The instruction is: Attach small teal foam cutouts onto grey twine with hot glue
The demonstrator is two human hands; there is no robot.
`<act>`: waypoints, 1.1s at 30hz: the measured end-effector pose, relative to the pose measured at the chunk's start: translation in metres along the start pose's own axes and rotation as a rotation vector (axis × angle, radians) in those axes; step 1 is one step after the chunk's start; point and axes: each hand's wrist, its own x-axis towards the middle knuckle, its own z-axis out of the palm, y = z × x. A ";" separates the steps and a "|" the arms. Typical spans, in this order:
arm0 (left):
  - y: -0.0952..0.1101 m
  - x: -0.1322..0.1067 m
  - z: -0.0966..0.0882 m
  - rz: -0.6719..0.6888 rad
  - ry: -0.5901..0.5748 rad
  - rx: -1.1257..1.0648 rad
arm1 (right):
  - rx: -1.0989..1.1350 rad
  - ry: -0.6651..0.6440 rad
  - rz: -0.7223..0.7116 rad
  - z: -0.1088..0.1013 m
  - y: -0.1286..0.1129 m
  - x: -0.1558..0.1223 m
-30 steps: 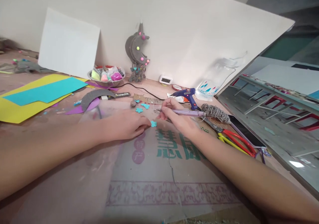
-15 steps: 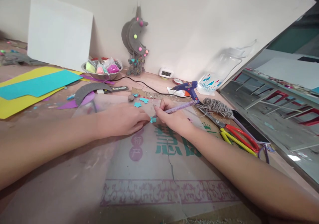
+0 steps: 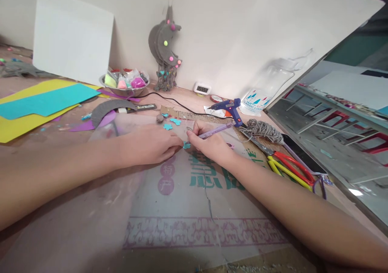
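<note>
Work looks partway along, as far as can be judged: one small blue flower (image 3: 186, 145) lies between the hands, while other blue cut-outs (image 3: 167, 126) sit loose just beyond it at 10 to 11 o'clock. Their outlines look finished; whatever detail the pen adds is too small to make out, so how much is left cannot be told.

The left hand (image 3: 156, 147) lies palm down at 9 o'clock, fingers close together, tips at the flower's edge; whether they pinch it or only steady it, I cannot tell. The right hand (image 3: 212, 141), at 3 o'clock, is closed round a purple pen (image 3: 215, 130) in a writing grip.

Beneath is a printed plastic sheet (image 3: 169, 208) on a pinkish table (image 3: 182, 97) with scattered scraps. Coloured sheets (image 3: 51, 99) lie toward 9 to 10 o'clock, a metal bowl (image 3: 123, 92) of packets at 10, a grey moon ornament (image 3: 159, 48) against the wall at 11, a glue gun (image 3: 228, 106) at 2, then string (image 3: 263, 130), scissors (image 3: 291, 166) and a phone (image 3: 304, 155) near 3. Farther out at 3, red stools (image 3: 376, 143) stand by another cluttered table (image 3: 339, 99)
</note>
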 end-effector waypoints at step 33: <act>0.002 0.000 -0.002 -0.016 -0.005 0.016 | 0.056 0.027 0.010 -0.001 -0.002 -0.001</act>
